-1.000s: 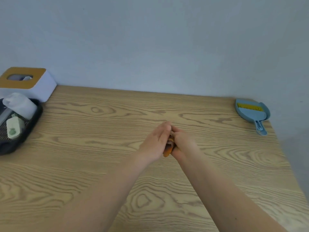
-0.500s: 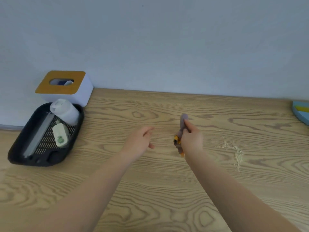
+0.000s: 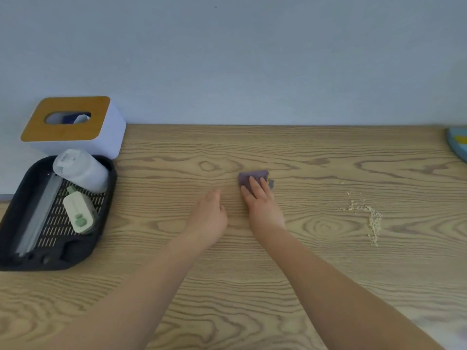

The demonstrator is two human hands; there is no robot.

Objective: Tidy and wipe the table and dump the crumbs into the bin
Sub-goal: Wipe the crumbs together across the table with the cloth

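Two hands: both low over the wooden table (image 3: 252,274), near its middle.
Cloth: purple cloth (image 3: 252,176) lies flat on the table, right hand (image 3: 262,205) pressing it with straight fingers.
Left hand: left hand (image 3: 208,218) just beside, fingers loosely curled, holding nothing.
Crumbs: pale crumbs (image 3: 370,215) scattered to the right, apart from the cloth.
Left edge: black tray (image 3: 15,210) with bottles, tissue box (image 3: 75,125) behind it.

The right hand (image 3: 262,200) presses a folded purple cloth (image 3: 253,177) flat on the wooden table (image 3: 316,279), fingers straight over it. The left hand (image 3: 208,217) rests just beside it, fingers loosely curled, holding nothing. Crumbs (image 3: 370,215) lie scattered to the right — well apart from the cloth. At the left a black tray (image 3: 32,258) holds a white bottle (image 3: 80,170) and a small green-marked bottle (image 3: 79,213); behind it stands a tissue box (image 3: 73,125). A blue dustpan (image 3: 458,144) shows at the right edge — only partly.
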